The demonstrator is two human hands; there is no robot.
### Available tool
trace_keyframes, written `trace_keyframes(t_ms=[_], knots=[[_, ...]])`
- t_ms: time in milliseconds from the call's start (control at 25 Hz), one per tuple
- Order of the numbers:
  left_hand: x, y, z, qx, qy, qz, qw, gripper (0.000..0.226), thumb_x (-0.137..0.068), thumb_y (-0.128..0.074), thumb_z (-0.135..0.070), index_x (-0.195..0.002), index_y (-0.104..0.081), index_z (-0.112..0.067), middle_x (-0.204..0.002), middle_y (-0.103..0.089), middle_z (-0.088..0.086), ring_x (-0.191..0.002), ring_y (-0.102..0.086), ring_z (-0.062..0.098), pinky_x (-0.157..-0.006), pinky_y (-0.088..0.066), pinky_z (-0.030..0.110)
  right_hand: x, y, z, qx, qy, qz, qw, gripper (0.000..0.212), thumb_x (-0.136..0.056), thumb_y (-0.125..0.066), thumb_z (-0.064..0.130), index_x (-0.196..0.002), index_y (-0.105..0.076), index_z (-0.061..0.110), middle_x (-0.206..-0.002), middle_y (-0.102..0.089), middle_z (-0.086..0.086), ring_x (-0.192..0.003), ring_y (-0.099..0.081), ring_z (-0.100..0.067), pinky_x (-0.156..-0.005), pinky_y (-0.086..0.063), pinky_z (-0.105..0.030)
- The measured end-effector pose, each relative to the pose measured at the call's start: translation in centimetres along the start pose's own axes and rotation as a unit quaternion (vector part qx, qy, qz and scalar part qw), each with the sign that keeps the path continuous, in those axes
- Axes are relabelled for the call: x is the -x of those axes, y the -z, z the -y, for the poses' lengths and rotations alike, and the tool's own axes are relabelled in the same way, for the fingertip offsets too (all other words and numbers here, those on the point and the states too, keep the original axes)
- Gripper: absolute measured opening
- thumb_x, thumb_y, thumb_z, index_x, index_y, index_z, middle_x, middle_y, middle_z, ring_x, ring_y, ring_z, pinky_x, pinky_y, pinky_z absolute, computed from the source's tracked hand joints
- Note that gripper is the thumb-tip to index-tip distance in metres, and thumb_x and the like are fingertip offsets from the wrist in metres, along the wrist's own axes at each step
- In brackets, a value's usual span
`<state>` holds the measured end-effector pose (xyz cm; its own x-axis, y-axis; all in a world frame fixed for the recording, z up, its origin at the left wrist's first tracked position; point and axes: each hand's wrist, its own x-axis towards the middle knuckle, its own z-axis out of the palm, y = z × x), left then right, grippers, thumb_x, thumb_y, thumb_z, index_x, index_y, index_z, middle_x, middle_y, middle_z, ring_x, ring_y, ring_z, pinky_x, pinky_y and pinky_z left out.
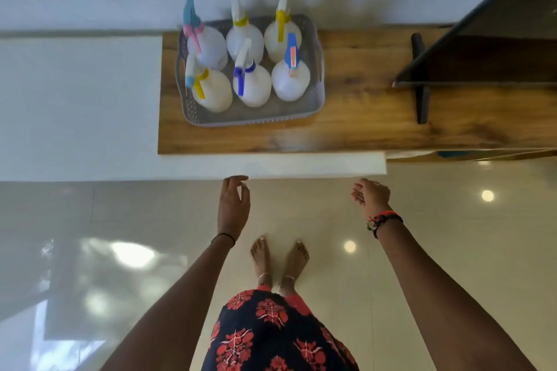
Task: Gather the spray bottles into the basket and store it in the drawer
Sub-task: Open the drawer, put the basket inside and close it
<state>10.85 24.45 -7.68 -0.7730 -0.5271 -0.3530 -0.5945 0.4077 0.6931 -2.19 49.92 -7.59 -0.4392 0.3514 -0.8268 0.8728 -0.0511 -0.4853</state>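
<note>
In the lower middle of the frame, the left hand (233,205) was empty, fingers loosely curled, fingertips at the white drawer front (301,167). Above it, the grey basket (253,119) stood on the wooden top (361,105) with six spray bottles (251,84) upright inside. Further right, the right hand (372,197) hung relaxed and empty. Lifted unevenly, the basket would probably tip its tall bottles, and the black stand (420,78) could catch it.
</note>
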Motion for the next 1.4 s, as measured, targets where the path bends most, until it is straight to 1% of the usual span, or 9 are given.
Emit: trace_keyframes(t_ms=[160, 240, 320, 440, 600, 840, 1000, 1200, 1400], knots=[[0.2, 0.3, 3.0, -0.016, -0.002, 0.001, 1.000, 0.023, -0.098, -0.043, -0.011, -0.116, -0.057, -0.008, -0.120, -0.054, 0.008, -0.110, -0.057, 0.022, -0.095, -0.049, 0.035, -2.4, 1.9, -2.6, -0.006, -0.013, -0.023, 1.000, 0.020, -0.090, -0.047, -0.005, -0.071, -0.053, -0.001, -0.065, -0.051, -0.011, -0.033, -0.053, -0.011, -0.036, -0.040, -0.017], [0.0, 0.3, 4.4, -0.022, -0.004, -0.009, 1.000, 0.023, -0.097, -0.043, -0.010, -0.116, -0.057, -0.007, -0.121, -0.054, 0.010, -0.110, -0.057, 0.022, -0.092, -0.047, 0.029, -3.8, 2.5, -3.6, -0.011, -0.019, -0.032, 0.999, 0.019, -0.092, -0.040, -0.007, -0.098, -0.058, -0.008, -0.067, -0.049, -0.010, -0.047, -0.054, -0.013, -0.044, -0.045, -0.015], [-0.3, 0.3, 5.5, -0.024, -0.014, -0.016, 1.000, 0.024, -0.097, -0.043, -0.010, -0.116, -0.057, -0.007, -0.121, -0.054, 0.010, -0.108, -0.058, 0.022, -0.089, -0.045, 0.025, -5.3, 2.8, -4.5, -0.015, -0.032, -0.037, 0.999, 0.037, -0.094, -0.035, -0.008, -0.129, -0.044, -0.011, -0.069, -0.047, -0.010, -0.058, -0.048, -0.015, -0.056, -0.046, -0.022], [-0.7, 0.2, 6.9, -0.030, -0.040, -0.019, 0.999, 0.024, -0.098, -0.042, -0.011, -0.117, -0.056, -0.008, -0.120, -0.055, 0.010, -0.102, -0.057, 0.018, -0.084, -0.043, 0.021, -6.7, 2.8, -5.0, 0.004, -0.004, -0.012, 1.000, 0.054, -0.094, -0.029, -0.009, -0.147, -0.026, 0.004, -0.073, -0.046, -0.008, -0.059, -0.046, -0.014, -0.055, -0.046, -0.019], [-1.5, -0.1, 8.2, -0.024, -0.051, -0.035, 0.998, 0.024, -0.098, -0.041, -0.010, -0.116, -0.056, -0.008, -0.118, -0.056, 0.010, -0.093, -0.052, 0.009, -0.078, -0.038, 0.011, -7.9, 2.0, -5.0, 0.033, 0.034, 0.029, 0.998, 0.069, -0.091, -0.030, -0.011, -0.150, -0.024, 0.023, -0.078, -0.047, -0.004, -0.060, -0.046, -0.011, -0.058, -0.046, -0.018], [-2.2, -0.7, 8.9, -0.030, -0.064, -0.042, 0.997, 0.024, -0.098, -0.041, -0.008, -0.116, -0.056, -0.005, -0.117, -0.057, 0.013, -0.103, -0.057, 0.022, -0.085, -0.043, 0.021, -9.0, 1.3, -5.4, -0.001, 0.054, 0.030, 0.998, 0.074, -0.088, -0.033, -0.011, -0.148, -0.026, 0.030, -0.082, -0.049, -0.003, -0.067, -0.049, -0.011, -0.068, -0.049, -0.021], [-2.4, -1.3, 8.6, -0.032, -0.067, -0.039, 0.996, 0.024, -0.098, -0.041, -0.008, -0.116, -0.056, -0.005, -0.118, -0.057, 0.013, -0.104, -0.058, 0.022, -0.085, -0.044, 0.023, -9.9, 1.6, -5.0, 0.007, 0.066, 0.042, 0.997, 0.077, -0.086, -0.039, -0.011, -0.149, -0.023, 0.030, -0.090, -0.051, -0.004, -0.074, -0.054, -0.012, -0.068, -0.051, -0.022], [-2.9, -2.1, 7.8, -0.025, -0.072, -0.044, 0.996, 0.024, -0.098, -0.041, -0.006, -0.116, -0.056, -0.002, -0.118, -0.059, 0.014, -0.105, -0.058, 0.021, -0.088, -0.048, 0.028, -10.2, 1.6, -4.8, 0.038, 0.094, 0.047, 0.994, 0.079, -0.084, -0.046, -0.007, -0.150, -0.016, 0.025, -0.073, -0.047, -0.002, -0.063, -0.047, -0.010, -0.060, -0.043, -0.021], [-3.4, -3.0, 7.2, -0.019, -0.077, -0.054, 0.995, 0.022, -0.097, -0.040, -0.006, -0.112, -0.056, -0.002, -0.111, -0.062, 0.013, -0.098, -0.059, 0.022, -0.080, -0.049, 0.030, -10.8, 1.3, -5.3, 0.068, 0.127, 0.038, 0.989, 0.086, -0.081, -0.041, -0.011, -0.153, -0.006, 0.019, -0.064, -0.040, -0.001, -0.056, -0.038, -0.010, -0.050, -0.032, -0.021]])
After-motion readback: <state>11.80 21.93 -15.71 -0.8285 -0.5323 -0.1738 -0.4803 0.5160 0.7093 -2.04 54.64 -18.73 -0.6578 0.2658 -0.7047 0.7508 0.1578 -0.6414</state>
